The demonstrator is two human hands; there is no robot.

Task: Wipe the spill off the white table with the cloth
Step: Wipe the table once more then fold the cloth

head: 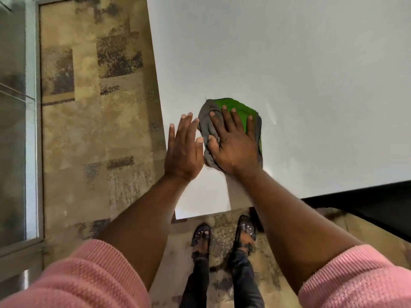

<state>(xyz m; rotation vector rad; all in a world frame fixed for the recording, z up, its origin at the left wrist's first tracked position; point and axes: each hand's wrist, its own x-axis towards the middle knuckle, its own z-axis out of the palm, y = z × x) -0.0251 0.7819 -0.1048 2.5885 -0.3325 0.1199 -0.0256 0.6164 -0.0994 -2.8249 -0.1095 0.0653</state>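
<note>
The left hand [183, 150] hung flat and open over the white table [311, 63] edge, holding nothing. Just beside it, the right hand [233, 143] pressed spread fingers flat on the green-and-grey cloth [240, 107] near the table's left edge; bare tabletop stretched rightward. No spill was discernible; faint glints lay right of the cloth.

Patchy tan carpet [95, 90], glass panel [15, 130], black sandals [201, 235]
</note>
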